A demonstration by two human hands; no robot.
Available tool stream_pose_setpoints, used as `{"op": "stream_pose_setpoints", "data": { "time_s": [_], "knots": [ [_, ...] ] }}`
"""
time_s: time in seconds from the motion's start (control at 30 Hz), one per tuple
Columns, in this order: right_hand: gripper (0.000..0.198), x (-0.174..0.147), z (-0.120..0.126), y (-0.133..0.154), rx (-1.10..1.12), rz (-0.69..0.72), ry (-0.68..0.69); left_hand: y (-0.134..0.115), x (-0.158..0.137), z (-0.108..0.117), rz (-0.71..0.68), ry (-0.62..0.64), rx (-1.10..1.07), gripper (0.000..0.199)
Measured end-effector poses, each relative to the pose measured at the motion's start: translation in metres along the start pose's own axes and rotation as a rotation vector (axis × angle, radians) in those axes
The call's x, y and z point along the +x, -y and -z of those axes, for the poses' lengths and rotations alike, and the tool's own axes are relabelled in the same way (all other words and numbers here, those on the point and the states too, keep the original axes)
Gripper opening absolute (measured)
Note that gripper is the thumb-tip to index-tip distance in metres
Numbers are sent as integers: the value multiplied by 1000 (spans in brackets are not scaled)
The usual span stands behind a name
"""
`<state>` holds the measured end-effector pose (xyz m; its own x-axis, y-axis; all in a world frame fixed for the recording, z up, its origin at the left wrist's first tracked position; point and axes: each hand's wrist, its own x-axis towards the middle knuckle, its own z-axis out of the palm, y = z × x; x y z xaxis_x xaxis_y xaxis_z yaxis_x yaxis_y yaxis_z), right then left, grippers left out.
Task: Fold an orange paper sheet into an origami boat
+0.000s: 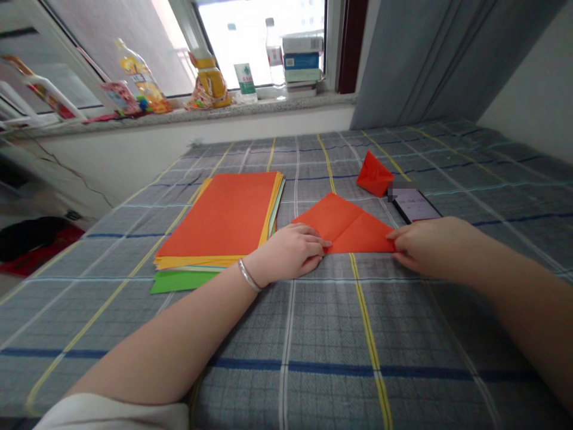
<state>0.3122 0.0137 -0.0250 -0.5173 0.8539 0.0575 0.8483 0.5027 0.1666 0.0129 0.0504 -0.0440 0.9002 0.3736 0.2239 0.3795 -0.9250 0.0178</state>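
A folded sheet of orange paper (342,224), triangular with a crease running through it, lies on the plaid cloth in front of me. My left hand (298,251), with a silver bangle at the wrist, covers its left corner, fingers curled over the paper and thumb near the bottom edge. The right corner is pinched between the thumb and fingers of my right hand (416,242). Just beyond the sheet stands a small folded red-orange paper piece (375,174). Beside that piece a phone (416,205) lies face up, partly behind my right hand.
To the left is a stack of coloured paper (224,212), orange on top, with a green sheet (183,280) sticking out below. A plaid cloth (331,334) covers the surface. Bottles, a tube (245,80) and stacked boxes (302,60) line the windowsill (268,106); a grey curtain (416,60) hangs right.
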Motion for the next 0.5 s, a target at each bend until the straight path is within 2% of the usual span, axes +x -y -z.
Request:
{"op": "stream_pose_setpoints", "data": {
  "time_s": [0.03, 0.07, 0.2, 0.27, 0.33, 0.5],
  "knots": [
    [23, 2, 4, 1, -12, 35, 44, -2, 1, 0, 27, -6, 0, 24],
    [24, 5, 7, 3, -11, 43, 18, -4, 2, -1, 60, -12, 3, 22],
    [20, 15, 7, 14, -81, 129, -202, -13, 7, -5, 179, -42, 34, 17],
    [15, 19, 0, 22, -87, 169, -263, -15, 9, -8, 194, -62, 49, 18],
    [10, 22, -6, 31, -61, 215, -280, -16, 11, -11, 187, -78, 66, 21],
    [15, 32, -16, 50, -30, 265, -235, -16, 15, -17, 147, -99, 180, 28]
  ]
}}
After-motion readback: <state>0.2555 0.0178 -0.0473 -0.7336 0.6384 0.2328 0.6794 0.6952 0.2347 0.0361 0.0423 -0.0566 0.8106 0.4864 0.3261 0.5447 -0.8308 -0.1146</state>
